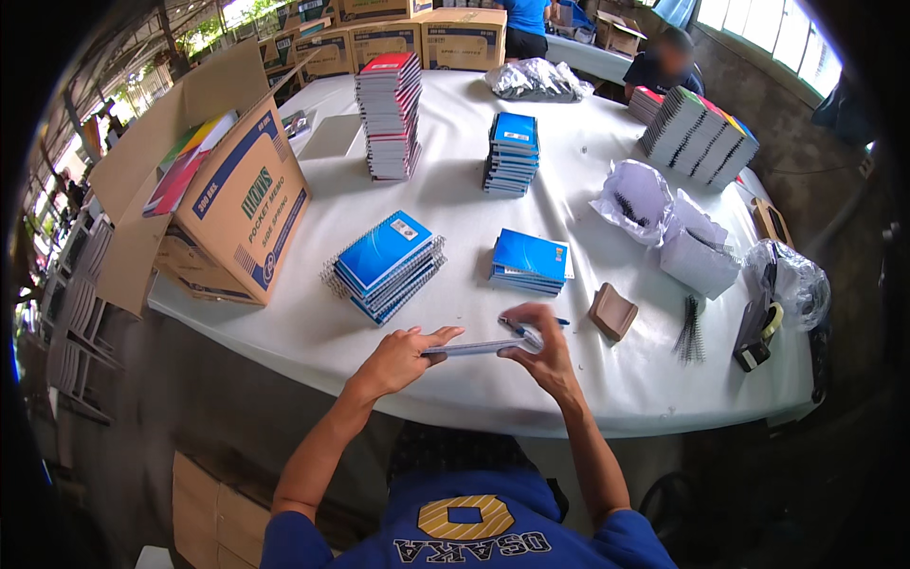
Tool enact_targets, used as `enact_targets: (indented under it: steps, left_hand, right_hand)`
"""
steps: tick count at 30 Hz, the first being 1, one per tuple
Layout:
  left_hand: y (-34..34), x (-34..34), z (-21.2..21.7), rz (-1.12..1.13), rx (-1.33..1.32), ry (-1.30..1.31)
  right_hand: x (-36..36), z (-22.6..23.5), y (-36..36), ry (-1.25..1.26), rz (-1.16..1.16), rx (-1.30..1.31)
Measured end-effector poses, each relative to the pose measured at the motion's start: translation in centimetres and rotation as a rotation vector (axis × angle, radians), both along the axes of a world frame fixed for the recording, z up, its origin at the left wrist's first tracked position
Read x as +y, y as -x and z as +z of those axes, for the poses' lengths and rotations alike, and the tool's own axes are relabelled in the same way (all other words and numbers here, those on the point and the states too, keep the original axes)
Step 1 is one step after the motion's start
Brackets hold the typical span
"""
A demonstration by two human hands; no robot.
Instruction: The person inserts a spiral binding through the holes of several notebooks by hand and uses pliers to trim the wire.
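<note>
Between my hands is a thin spiral notebook (471,349), seen edge-on above the near part of the white table. My left hand (396,358) grips its left end, thumb and fingers on either side. My right hand (542,349) holds the other end, its fingers curled over a lifted corner of cover or pages. A slim blue pen-like thing (563,321) shows just behind the right fingers; whether it is held or lying there I cannot tell. Beyond my hands are a fanned stack of blue spiral notebooks (387,251) and a lower, neater blue stack (531,258).
The white table (445,199) also bears a tall red stack (389,114), another blue stack (513,152), an open carton (242,209), a brown block (613,312), loose wire spirals (690,332), a tape dispenser (754,337) and white-wrapped bundles (700,256). A person (666,66) sits at the far right.
</note>
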State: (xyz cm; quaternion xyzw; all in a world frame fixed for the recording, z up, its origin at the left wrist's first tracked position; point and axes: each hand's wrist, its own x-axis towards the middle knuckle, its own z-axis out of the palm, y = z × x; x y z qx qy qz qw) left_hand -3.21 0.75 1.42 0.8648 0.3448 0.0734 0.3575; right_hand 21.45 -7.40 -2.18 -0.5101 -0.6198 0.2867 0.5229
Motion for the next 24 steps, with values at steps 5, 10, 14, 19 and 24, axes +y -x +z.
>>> enact_targets:
  steps: [5, 10, 14, 19, 24]
  left_hand:
    - [-0.1, -0.7, -6.7, 0.202, -0.946, 0.430]
    - [-1.9, -1.3, -7.2, 0.214, -0.923, 0.298]
    - [-0.9, -1.9, -6.9, 0.278, -0.952, 0.199]
    - [-1.4, -2.2, -7.5, 0.266, -1.095, 0.396]
    - [-1.5, -2.3, -8.4, 0.234, -0.990, 0.261]
  right_hand:
    - [0.7, -3.4, 2.2, 0.258, 0.111, 0.258]
    - [1.0, -4.5, 3.8, 0.176, 0.025, 0.500]
    - [0.6, -4.2, 4.2, 0.097, -0.057, 0.218]
    - [0.4, -3.8, 4.2, 0.156, 0.024, 0.326]
    - [0.0, -4.2, 4.8, 0.207, 0.004, 0.326]
